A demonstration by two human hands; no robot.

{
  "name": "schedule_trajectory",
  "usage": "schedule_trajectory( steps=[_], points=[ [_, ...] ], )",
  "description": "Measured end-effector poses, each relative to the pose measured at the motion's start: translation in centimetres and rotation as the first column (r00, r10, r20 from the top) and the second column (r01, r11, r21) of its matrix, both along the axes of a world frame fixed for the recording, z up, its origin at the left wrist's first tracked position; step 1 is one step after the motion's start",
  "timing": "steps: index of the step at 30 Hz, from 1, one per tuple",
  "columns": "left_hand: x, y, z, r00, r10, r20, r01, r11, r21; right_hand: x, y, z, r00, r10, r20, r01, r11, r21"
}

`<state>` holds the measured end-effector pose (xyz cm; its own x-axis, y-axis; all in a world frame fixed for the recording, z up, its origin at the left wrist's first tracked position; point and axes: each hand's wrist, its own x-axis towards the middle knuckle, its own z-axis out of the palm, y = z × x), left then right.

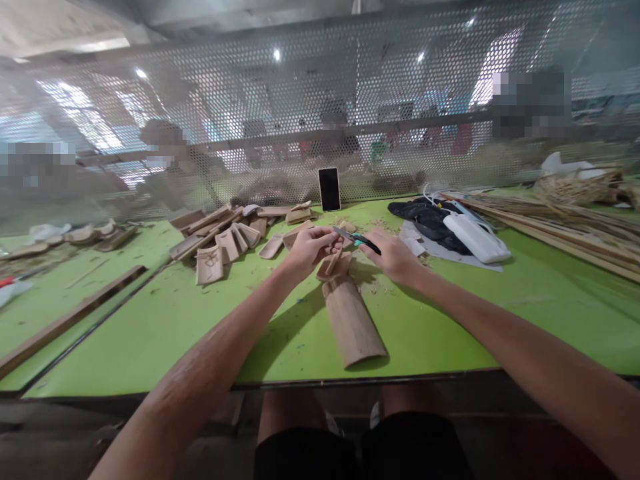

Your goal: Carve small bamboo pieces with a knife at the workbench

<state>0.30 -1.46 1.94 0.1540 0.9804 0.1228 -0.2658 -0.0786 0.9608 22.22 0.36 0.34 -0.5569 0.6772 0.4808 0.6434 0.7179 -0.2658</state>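
My right hand (393,255) is closed around the black and teal handle of a knife (367,243). The blade points left, right by the fingertips of my left hand (314,248). Those fingers are pinched together on a thin bamboo strip (333,262), which slants down from them. Just below the strip lies a short curved bamboo piece (341,266). A longer half-round bamboo slab (353,323) rests on the table nearer to me, convex side up. Whether the blade touches the strip cannot be made out.
Cut bamboo pieces (227,241) are heaped at the back left. A phone (329,189) stands against the perforated metal screen (280,133). A black cloth item (425,223) and white device (477,238) lie right, beside long bamboo strips (560,233). Shavings litter the green table (200,333).
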Motion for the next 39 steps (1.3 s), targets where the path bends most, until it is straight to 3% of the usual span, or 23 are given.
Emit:
schedule_trajectory(
  steps=[11, 27, 33, 39],
  points=[
    [-0.11, 0.00, 0.15, 0.989, -0.068, 0.131, 0.082, 0.991, -0.105, 0.04, -0.08, 0.05, 1.000, -0.016, -0.003, 0.016, 0.998, 0.068],
    [-0.46, 0.13, 0.10, 0.970, -0.148, 0.193, 0.166, 0.983, -0.083, 0.44, 0.15, 0.22, 0.999, -0.022, 0.032, 0.019, 0.995, 0.102],
    [-0.58, 0.15, 0.19, 0.939, -0.234, 0.253, 0.260, 0.963, -0.074, 0.68, 0.68, -0.07, 1.000, 0.000, 0.016, -0.002, 0.988, 0.153],
    [-0.50, 0.25, 0.33, 0.932, -0.230, 0.279, 0.264, 0.960, -0.090, 0.38, 0.11, 0.10, 1.000, -0.021, 0.014, 0.018, 0.989, 0.145]
  ],
)
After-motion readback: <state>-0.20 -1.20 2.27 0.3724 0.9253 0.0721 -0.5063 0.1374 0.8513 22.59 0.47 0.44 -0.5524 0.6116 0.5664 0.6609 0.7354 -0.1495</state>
